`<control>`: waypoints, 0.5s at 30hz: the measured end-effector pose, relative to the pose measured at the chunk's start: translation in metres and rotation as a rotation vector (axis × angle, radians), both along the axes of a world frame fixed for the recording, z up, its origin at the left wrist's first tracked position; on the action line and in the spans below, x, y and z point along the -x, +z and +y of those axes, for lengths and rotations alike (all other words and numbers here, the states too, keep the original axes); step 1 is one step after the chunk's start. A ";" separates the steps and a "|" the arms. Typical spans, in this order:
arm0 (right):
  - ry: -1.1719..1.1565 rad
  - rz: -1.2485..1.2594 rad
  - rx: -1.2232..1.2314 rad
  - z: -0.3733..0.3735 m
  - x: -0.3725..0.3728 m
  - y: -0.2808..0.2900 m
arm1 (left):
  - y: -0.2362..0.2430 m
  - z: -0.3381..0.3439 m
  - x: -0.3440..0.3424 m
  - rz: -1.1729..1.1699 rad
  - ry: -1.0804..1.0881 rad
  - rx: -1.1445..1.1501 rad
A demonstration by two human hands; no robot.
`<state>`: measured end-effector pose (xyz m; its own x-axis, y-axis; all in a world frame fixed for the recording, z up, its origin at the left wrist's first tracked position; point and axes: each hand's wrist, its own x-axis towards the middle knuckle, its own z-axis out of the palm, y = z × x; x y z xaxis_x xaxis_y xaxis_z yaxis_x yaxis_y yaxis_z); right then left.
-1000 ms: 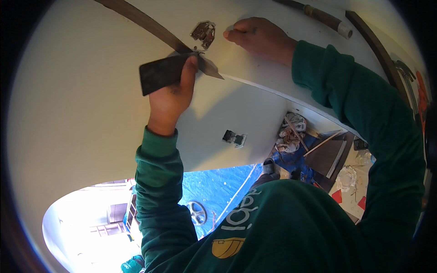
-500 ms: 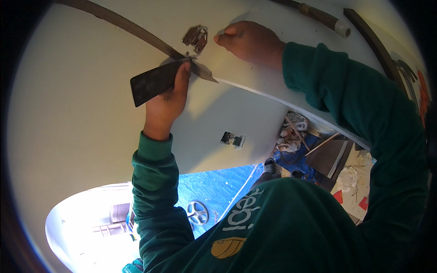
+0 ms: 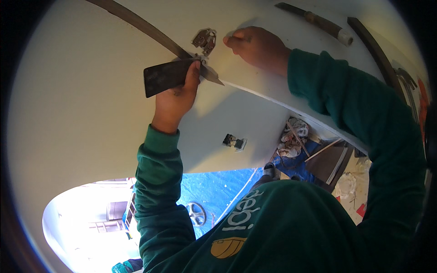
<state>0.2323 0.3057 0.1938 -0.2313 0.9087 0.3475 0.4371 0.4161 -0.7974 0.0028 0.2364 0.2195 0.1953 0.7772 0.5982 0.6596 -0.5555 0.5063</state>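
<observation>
My left hand (image 3: 176, 101) grips a dark flat rectangular piece (image 3: 165, 79), thumb along its edge. A long brown wooden strip (image 3: 150, 29) runs in from the upper left and ends in a slanted point beside this hand. Whether the strip and dark piece are joined, I cannot tell. Just beyond them a small metal hinge-like fitting (image 3: 204, 41) lies on the pale surface (image 3: 255, 86). To its right, a little apart from it, my right hand (image 3: 257, 45) is closed in a pinch. What its fingertips hold, if anything, is hidden.
A tool with a wooden handle and dark blade (image 3: 316, 20) lies at the far right, next to a dark curved-looking bar (image 3: 375, 50). Below are a second small fitting (image 3: 234, 142), a blue tarp (image 3: 214, 186), a grey wheel (image 3: 196, 214) and crumpled cloth with sticks (image 3: 296, 136).
The view has shifted slightly, so the hands, strip and fitting sit further right in the picture. The dark-bladed tool shows more fully. Both hands keep their hold and their places by the fitting.
</observation>
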 end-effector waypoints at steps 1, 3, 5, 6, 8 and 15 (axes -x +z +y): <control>-0.008 0.002 -0.014 0.003 0.000 0.000 | 0.001 0.002 0.002 0.025 -0.006 -0.008; -0.002 0.001 -0.032 0.006 -0.001 -0.002 | 0.004 0.005 0.008 0.076 -0.012 -0.019; 0.021 -0.004 -0.049 0.007 -0.002 -0.002 | 0.005 0.001 0.006 0.029 -0.013 0.002; 0.023 -0.004 -0.052 0.006 -0.003 -0.001 | 0.005 -0.001 0.005 0.005 -0.014 0.012; 0.026 -0.006 -0.057 0.005 -0.004 -0.001 | 0.008 -0.009 0.000 -0.118 0.023 0.099; 0.025 -0.026 0.008 0.003 -0.002 0.003 | 0.005 -0.008 0.008 0.203 -0.025 -0.189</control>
<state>0.2346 0.3088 0.1966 -0.2624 0.9053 0.3340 0.4471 0.4208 -0.7893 -0.0052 0.2279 0.2241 0.3440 0.6486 0.6789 0.7216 -0.6453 0.2508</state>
